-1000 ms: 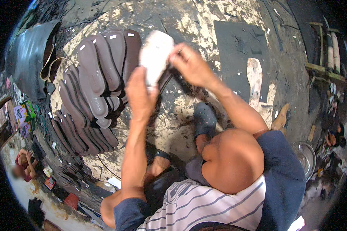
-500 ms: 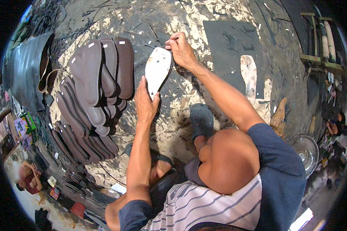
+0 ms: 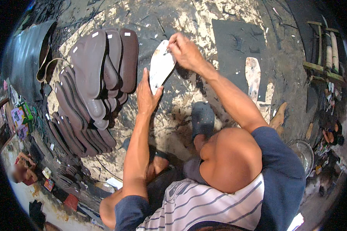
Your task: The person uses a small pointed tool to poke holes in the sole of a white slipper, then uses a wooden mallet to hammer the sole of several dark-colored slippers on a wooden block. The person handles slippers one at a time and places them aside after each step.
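A white, stained sole-shaped template [image 3: 160, 63] lies against a dark sole, whose edge shows along its right side. My left hand [image 3: 147, 94] grips the narrow heel end, thumb on the right and fingers along the left. My right hand [image 3: 185, 50] is closed in a pinch over the upper right of the wide toe end. Something small and dark shows at its fingertips, too small to name. Left of the template lie several dark brown shoe soles [image 3: 89, 63], stacked and overlapping, some with small white stickers.
A black sheet [image 3: 229, 42] with a second sole-shaped template [image 3: 253, 77] lies to the right. A curved black sheet [image 3: 25, 57] stands at far left. Scraps litter the floor. My foot in a dark clog [image 3: 202, 119] is close by. Another person [image 3: 25, 169] sits at lower left.
My right hand has moved from beside the toe end's upper right edge onto the template's face. The template looks turned slightly, and the whole view has shifted a little.
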Demonstrator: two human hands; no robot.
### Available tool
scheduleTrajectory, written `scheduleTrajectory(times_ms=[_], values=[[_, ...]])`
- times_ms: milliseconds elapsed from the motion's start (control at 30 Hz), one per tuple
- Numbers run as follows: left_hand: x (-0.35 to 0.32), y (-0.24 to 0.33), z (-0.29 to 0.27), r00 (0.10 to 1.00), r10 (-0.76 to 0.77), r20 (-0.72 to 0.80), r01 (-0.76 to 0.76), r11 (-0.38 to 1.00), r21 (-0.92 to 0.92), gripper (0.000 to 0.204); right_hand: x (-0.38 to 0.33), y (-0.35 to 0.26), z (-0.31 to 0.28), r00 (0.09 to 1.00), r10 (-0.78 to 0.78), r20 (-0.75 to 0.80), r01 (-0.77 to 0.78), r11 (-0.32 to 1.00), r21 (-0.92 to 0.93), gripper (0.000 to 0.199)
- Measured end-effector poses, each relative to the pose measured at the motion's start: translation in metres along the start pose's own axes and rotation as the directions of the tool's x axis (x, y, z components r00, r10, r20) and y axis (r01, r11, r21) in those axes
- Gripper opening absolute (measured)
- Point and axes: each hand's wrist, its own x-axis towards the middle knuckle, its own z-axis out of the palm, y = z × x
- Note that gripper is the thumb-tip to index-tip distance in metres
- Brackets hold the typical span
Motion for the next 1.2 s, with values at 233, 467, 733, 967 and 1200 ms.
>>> scheduleTrajectory(times_ms=[233, 467, 733, 967, 1200], values=[[0.004, -0.004, 0.0, 0.998, -0.061, 0.025, 0.065, 0.981, -0.184, 0.112, -0.057, -0.037, 0.06, 0.971, -0.106, 0.215, 0.022, 0.932, 0.361, 0.018], [0.006, 0.006, -0.007, 0.999, 0.023, -0.022, -0.024, 1.0, -0.02, 0.106, -0.074, -0.041, 0.04, 0.947, -0.109, 0.301, 0.058, 0.983, 0.173, 0.017], [0.032, 0.031, -0.155, 0.965, 0.102, -0.242, -0.026, 0.955, 0.296, 0.079, -0.024, -0.031, -0.061, 0.964, 0.161, -0.213, -0.008, 0.815, 0.58, 0.017], [0.024, 0.044, -0.112, 0.982, 0.129, -0.137, -0.107, 0.982, 0.158, 0.079, -0.004, -0.001, -0.033, 0.928, 0.257, -0.269, -0.027, 0.768, 0.64, 0.015], [-0.008, 0.008, 0.008, 1.0, -0.001, -0.018, 0.002, 0.999, 0.036, 0.087, 0.007, 0.031, 0.013, 0.957, 0.268, -0.112, -0.192, 0.874, 0.447, 0.016]])
